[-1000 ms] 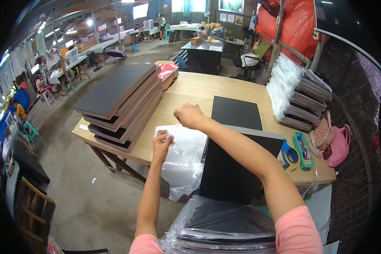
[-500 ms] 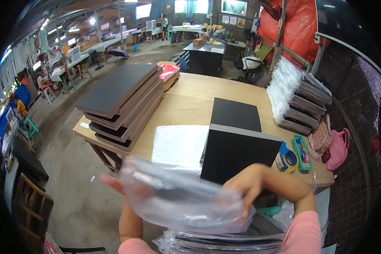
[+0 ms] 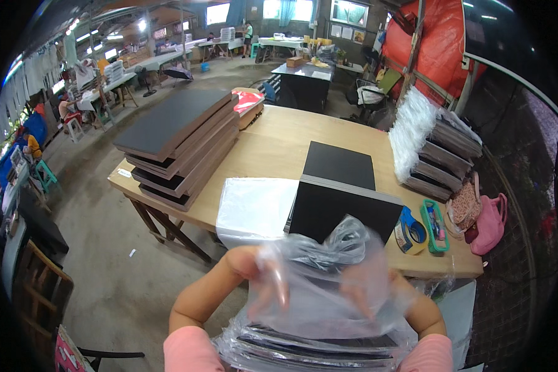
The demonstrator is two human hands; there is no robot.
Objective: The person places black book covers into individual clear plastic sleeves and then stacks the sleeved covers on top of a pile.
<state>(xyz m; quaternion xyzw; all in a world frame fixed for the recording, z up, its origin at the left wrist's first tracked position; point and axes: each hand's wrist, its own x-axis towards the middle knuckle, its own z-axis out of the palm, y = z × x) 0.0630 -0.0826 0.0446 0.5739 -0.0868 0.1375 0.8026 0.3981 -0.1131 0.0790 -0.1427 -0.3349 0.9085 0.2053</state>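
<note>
A clear plastic bag (image 3: 319, 310) is gathered up between my hands, its loose top crumpled near the black boards' edge. My left hand (image 3: 266, 282) grips it on the left, its fingers pointing down and partly seen through the film. On the other side my right hand (image 3: 364, 290) has hold of it too, blurred and mostly behind the plastic. Below the bag, close to my body, lies a stack of dark plastic-wrapped panels (image 3: 304, 353). Just beyond, a black board (image 3: 347, 208) leans over other black boards on the table.
On the wooden table (image 3: 279, 133), a stack of dark boards (image 3: 173, 127) stands left and white sheets (image 3: 254, 208) lie mid-table. Rightward are a blue tape roll (image 3: 411, 232), a green basket (image 3: 434, 224), a pink bag (image 3: 490, 223) and wrapped panels (image 3: 443, 158). People work farther back.
The bag, stretched out slantwise to the left before, is now drawn upright and bunched in front of me. My left hand has moved right, and both hands are closer together.
</note>
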